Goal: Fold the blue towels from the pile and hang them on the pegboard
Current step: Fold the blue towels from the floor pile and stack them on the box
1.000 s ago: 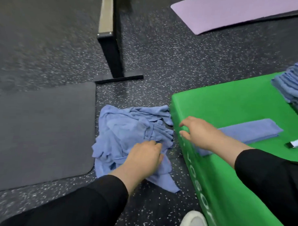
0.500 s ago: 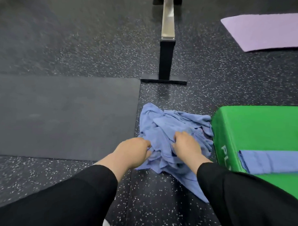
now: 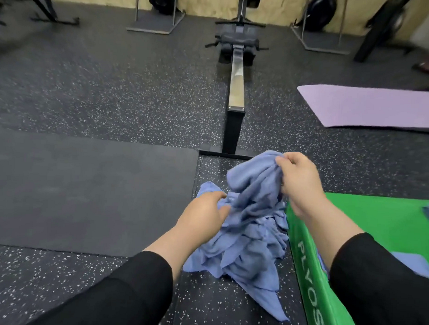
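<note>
Right hand (image 3: 298, 180) pinches a blue towel (image 3: 254, 185) raised above the pile (image 3: 249, 251); left hand (image 3: 203, 214), fingers loosely apart, touches the pile.

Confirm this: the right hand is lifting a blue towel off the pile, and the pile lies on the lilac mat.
Not quite. The head view shows the right hand lifting a blue towel off the pile, but the pile lies on the speckled floor beside the green box, well apart from the lilac mat.
</note>
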Demonstrator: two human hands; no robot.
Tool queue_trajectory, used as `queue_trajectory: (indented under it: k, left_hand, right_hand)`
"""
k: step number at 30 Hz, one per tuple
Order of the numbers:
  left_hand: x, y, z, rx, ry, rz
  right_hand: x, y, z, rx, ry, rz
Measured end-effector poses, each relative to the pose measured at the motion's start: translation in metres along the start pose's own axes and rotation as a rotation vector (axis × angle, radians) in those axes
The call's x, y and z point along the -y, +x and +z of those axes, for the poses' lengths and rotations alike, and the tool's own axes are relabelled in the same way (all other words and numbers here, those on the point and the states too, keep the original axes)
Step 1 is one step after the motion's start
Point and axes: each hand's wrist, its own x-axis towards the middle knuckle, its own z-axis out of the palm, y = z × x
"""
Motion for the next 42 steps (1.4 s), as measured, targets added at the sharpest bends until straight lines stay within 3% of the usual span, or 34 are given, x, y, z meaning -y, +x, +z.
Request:
queue_trajectory:
  k: [4, 8, 13, 15, 17, 20, 25, 29, 31, 34, 39, 42]
  left_hand:
    - [-0.05, -0.043, -0.032, -0.139, -0.331, 0.041]
    - [-0.074, -0.096, -0.04, -0.062, -0.398, 0.1]
    - [-0.072, -0.104, -0.048, -0.239, -0.609, -0.111]
    - [-0.062, -0.096, -0.054, -0.175, -0.769, -0.202]
    - [-0.056, -0.093, -0.053, 0.011, -1.026, -0.286]
    - [-0.052, -0.081, -0.043, 0.194, -1.224, -0.336]
    - [-0.054, -0.067, -0.035, 0.16, -1.13, -0.192]
    - [-0.062, -0.066, -0.048, -0.104, -0.828, -0.044]
    - [-0.069, -0.069, -0.052, -0.15, -0.697, 0.054]
    - [-0.075, -0.074, -0.052, -0.092, -0.581, 0.159]
    - [-0.079, -0.082, -0.056, -0.023, -0.65, 0.213]
    - [-0.078, -0.088, -0.062, 0.052, -0.668, 0.233]
  right_hand:
    - [0.061, -0.06, -0.025, 0.155, 0.294, 0.046]
    - [0.079, -0.111, -0.043, 0.182, 0.442, 0.068]
    - [0.081, -0.136, -0.057, 0.222, 0.439, 0.027]
    - [0.079, -0.14, -0.058, 0.262, 0.387, 0.014]
    - [0.075, -0.14, -0.058, 0.299, 0.333, 0.011]
    - [0.07, -0.137, -0.057, 0.375, 0.262, 0.024]
    - [0.059, -0.127, -0.057, 0.359, 0.035, -0.063]
    - [0.052, -0.119, -0.054, 0.459, -0.208, -0.113]
    - [0.05, -0.117, -0.05, 0.459, -0.194, -0.086]
    - [0.053, -0.115, -0.041, 0.506, -0.108, -0.111]
    - [0.054, -0.112, -0.032, 0.503, 0.163, -0.015]
    - [0.05, -0.107, -0.034, 0.492, 0.193, 0.049]
